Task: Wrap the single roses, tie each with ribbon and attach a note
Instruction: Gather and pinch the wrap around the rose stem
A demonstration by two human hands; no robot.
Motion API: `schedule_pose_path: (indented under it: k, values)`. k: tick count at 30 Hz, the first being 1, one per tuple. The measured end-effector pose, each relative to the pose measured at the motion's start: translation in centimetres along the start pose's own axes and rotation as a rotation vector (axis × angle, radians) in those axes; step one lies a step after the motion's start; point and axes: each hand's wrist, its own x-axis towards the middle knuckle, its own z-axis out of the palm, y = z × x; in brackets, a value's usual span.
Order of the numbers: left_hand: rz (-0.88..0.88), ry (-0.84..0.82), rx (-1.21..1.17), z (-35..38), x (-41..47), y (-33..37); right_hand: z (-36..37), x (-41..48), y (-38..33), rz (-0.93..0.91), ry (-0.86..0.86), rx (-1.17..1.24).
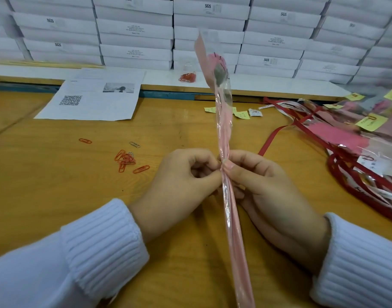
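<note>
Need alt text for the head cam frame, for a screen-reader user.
The left hand and right hand pinch the middle of a wrapped rose, bloom end up, over a wooden table. Loose paper clips lie to the left, red ribbons and yellow notes to the right, white boxes stacked behind.

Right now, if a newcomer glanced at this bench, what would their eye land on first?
First, the wrapped rose, held upright at the centre in pink and clear film, pinched mid-stem by the left hand and right hand. Next, red ribbon and finished roses with yellow notes heaped at the right edge. Behind stands a wall of stacked white boxes; orange paper clips lie scattered left of the hands.
</note>
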Motion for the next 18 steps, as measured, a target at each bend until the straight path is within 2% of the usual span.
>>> schedule_pose_path:
  k: [4,6,11,14,18]
  values:
    - [0.151,0.023,0.247,-0.24,-0.31,0.06,0.08,0.06,0.1,-0.009,-0.015,0.025]
    - [0.153,0.014,0.258,-0.28,-0.33,-0.03,0.1,0.14,0.18,-0.017,0.0,0.045]
    - [0.0,-0.119,-0.012,-0.17,-0.13,-0.04,0.08,0.37,0.23,-0.039,0.078,0.082]
    - [-0.119,-0.252,-0.208,-0.27,-0.13,0.13,-0.04,0.59,0.2,-0.046,0.106,0.119]
    - [-0.451,-0.269,-0.668,-0.29,0.22,0.72,-0.09,0.77,0.23,-0.031,0.1,0.161]
